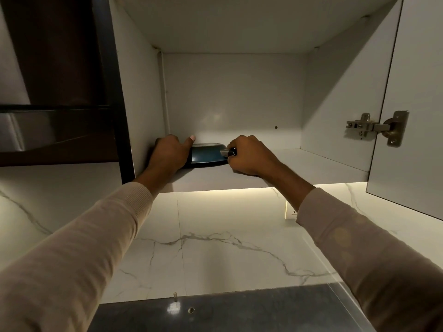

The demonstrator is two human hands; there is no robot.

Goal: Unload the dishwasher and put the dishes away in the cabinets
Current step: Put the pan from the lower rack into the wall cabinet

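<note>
- Reaching up into the open cabinet [239, 92] with both hands, door [412, 104] swung wide on its hinge [374, 127] at the right so the opening stays free
- Setting a dark teal pan [206, 158] on the bottom shelf [311, 161], tucked toward the left wall, probably to leave the rest of the shelf for other dishes
- Gripping with the right hand [250, 156], fingers curled tight round the dark handle [232, 152] right where its metal collar meets the bowl; likely held this short to steer the weight at arm's length overhead
- Clasping the opposite rim with the left hand [169, 153], thumb [190, 140] laid over the top edge and palm cupped against the side; fingers hidden behind the hand, so impossible to tell how far round they wrap
- Caught between the two hands, then: bowl in the gap, left hand touching its left rim, right hand at its right end on the handle
- Seems to sit level, base on or just off the shelf; exact contact lost in the shadow beneath
- Judged nearly done for this item: only letting go and drawing both arms back left, with care not to drag the pan forward over the shelf lip
- Below, well apart from the pan: marble backsplash [215, 236] and dark countertop [227, 312]
</note>
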